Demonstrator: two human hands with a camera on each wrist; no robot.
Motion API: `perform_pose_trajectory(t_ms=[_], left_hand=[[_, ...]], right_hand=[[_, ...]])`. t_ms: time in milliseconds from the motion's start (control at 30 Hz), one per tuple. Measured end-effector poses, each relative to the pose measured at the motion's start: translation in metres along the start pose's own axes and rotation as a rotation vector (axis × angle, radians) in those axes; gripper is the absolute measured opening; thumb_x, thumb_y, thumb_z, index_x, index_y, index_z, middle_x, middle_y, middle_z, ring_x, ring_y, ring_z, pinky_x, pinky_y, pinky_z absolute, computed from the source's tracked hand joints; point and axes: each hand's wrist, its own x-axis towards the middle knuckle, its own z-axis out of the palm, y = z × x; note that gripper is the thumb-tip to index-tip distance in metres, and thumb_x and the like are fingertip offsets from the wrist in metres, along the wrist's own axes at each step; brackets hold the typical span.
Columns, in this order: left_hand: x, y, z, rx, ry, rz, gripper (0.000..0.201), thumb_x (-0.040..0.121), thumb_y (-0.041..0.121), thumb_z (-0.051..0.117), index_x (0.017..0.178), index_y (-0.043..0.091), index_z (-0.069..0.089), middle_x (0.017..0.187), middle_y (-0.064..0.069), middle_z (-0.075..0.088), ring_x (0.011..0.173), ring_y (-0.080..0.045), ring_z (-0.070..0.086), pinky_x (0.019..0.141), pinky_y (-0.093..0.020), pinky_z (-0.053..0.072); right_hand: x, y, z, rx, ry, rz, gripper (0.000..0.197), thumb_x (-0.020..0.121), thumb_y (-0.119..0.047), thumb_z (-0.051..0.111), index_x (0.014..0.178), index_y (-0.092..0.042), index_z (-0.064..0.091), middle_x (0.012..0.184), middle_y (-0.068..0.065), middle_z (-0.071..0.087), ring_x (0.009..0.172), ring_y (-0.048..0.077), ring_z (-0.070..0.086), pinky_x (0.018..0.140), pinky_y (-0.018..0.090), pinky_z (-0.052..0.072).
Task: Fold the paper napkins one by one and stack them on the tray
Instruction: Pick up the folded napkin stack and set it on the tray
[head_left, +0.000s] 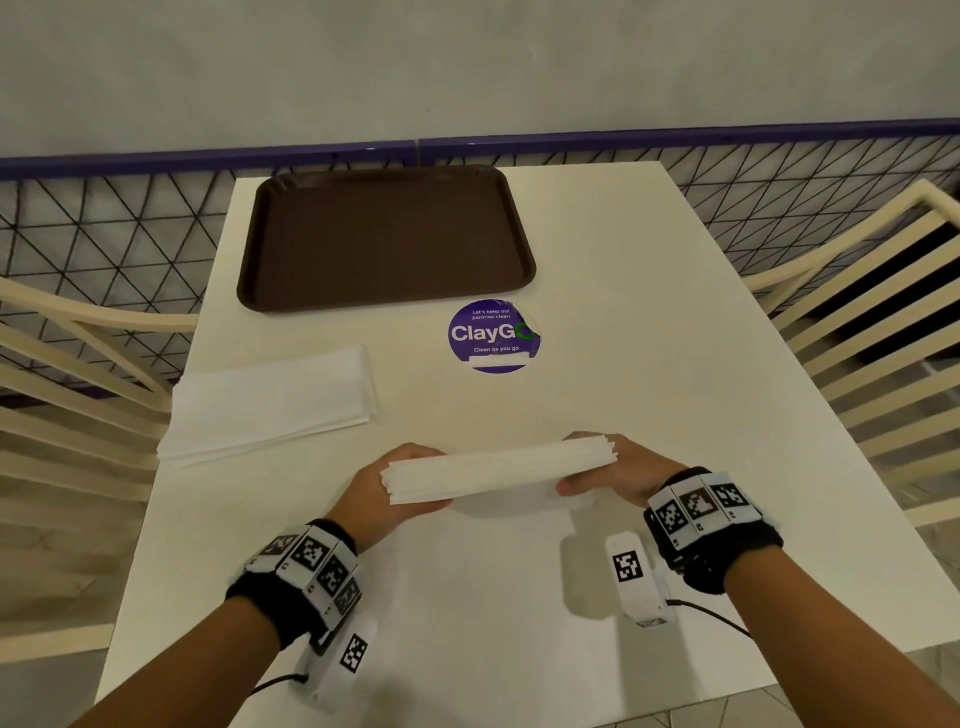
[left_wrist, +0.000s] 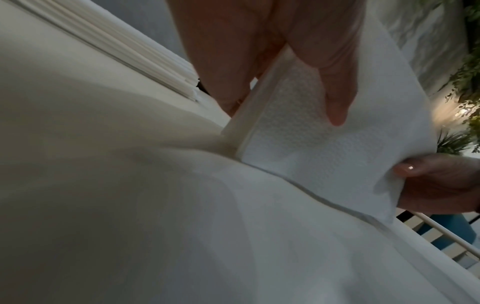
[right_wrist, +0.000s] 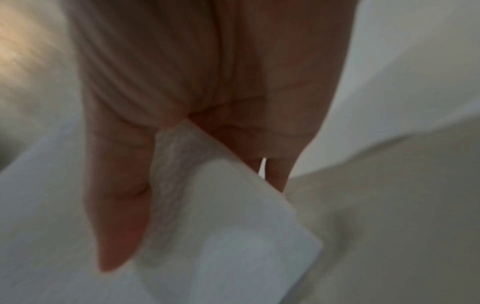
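Low over the table's middle, both hands hold a thick bundle of white paper napkins (head_left: 498, 467) on edge by its two ends. My left hand (head_left: 410, 483) grips the left end, its thumb (left_wrist: 335, 92) pressed on the embossed face of the bundle (left_wrist: 324, 148). My right hand (head_left: 597, 467) grips the right end, the bundle (right_wrist: 221, 226) lying between its thumb (right_wrist: 119, 205) and the fingers (right_wrist: 259, 139) behind. A second pile of napkins (head_left: 270, 405) lies flat at the table's left edge. The brown tray (head_left: 384, 239) sits at the far end with nothing on it.
A round purple "ClayGo" sticker (head_left: 493, 335) is stuck on the white table (head_left: 649, 338) just in front of the tray. Cream slatted chairs stand at the left (head_left: 67, 364) and right (head_left: 872, 312). Behind the table runs a wire fence (head_left: 130, 218).
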Motion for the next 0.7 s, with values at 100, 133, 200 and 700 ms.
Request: perform_pose_trajectory(t_ms=[100,133,200,700], left_hand=[[-0.01,-0.002,-0.004,0.244,0.236,-0.193,0.028,0.069,0.004,0.065,0.056,0.029,0.064,0.045,0.015,0.058,0.046,0.009,0.056,0.047,-0.008,0.033],[-0.012,0.002,-0.006,0.13,0.096,-0.126,0.03,0.073,0.0,0.067,0.066,0.029,0.063,0.053,0.016,0.061,0.052,0.013,0.057,0.051,-0.005,0.037],[0.006,0.023,-0.002,0.029,0.042,0.004,0.032,0.075,-0.004,0.071,0.078,0.025,0.058,0.075,0.011,0.064,0.065,0.009,0.059,0.064,-0.006,0.044],[0.005,0.011,-0.005,-0.176,0.006,0.001,0.036,0.072,0.002,0.076,0.099,0.022,0.065,0.086,0.015,0.07,0.082,0.005,0.064,0.071,-0.008,0.048]], right_hand=[[0.001,0.003,-0.002,-0.003,0.0,-0.023,0.022,0.068,0.001,0.073,0.08,-0.014,0.063,0.099,0.012,0.069,0.084,0.009,0.063,0.07,0.011,0.047],[0.002,0.002,-0.003,0.005,0.006,-0.036,0.021,0.072,0.002,0.072,0.081,-0.014,0.063,0.089,0.003,0.071,0.077,0.002,0.064,0.066,0.008,0.047],[0.003,-0.003,-0.004,0.026,0.029,-0.06,0.023,0.079,0.01,0.065,0.082,-0.013,0.061,0.074,-0.008,0.067,0.07,-0.003,0.064,0.062,0.007,0.047],[0.007,-0.004,0.011,-0.02,0.05,-0.036,0.046,0.069,0.013,0.072,0.102,-0.019,0.063,0.102,-0.001,0.067,0.108,0.021,0.058,0.1,0.036,0.044]])
